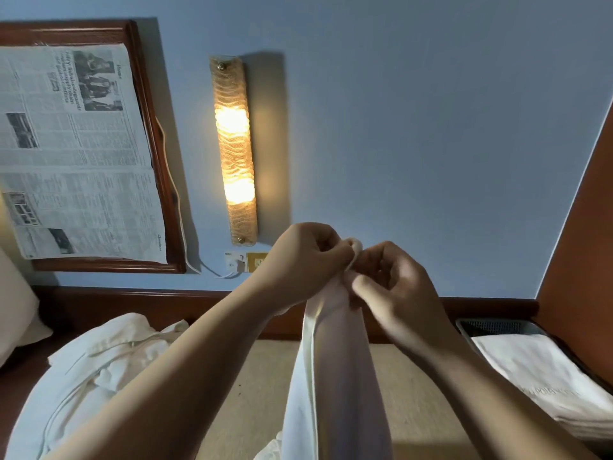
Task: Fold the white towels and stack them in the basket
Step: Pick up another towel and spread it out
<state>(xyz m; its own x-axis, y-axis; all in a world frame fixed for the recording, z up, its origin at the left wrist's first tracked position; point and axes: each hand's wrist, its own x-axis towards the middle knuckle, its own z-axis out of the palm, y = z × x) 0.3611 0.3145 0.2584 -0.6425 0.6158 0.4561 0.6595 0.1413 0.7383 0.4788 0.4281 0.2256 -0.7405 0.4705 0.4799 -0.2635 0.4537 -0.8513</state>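
Both hands are meeting at chest height in front of the blue wall [414, 127], each one pinching the top edge of a white towel [335, 376]. Left hand [303, 263] is curling its fingers round one corner of the cloth, and right hand [394, 287] is gripping the neighbouring corner just beside it, so the knuckles of the two are almost touching. From that pinched edge the towel is hanging straight down in a long, narrow fall between the forearms, its lower end running out of view at the bottom.

Under the arms a beige bed surface [265, 393] is showing. To the left on it a loose heap of white towels [99, 363] is lying crumpled, and a white pillow [16, 313] is leaning at the far left edge. To the right a dark mesh basket [497, 327] is sitting beside the bed surface, and a folded white towel [544, 380] is lying flat inside it, filling most of what can be seen of it.

On the wall a lit amber wall lamp [234, 149] is glowing, with a socket plate [245, 261] below it and a white cable running from it. A wooden frame [156, 154] with a newspaper [76, 154] covering it is hanging at the left.
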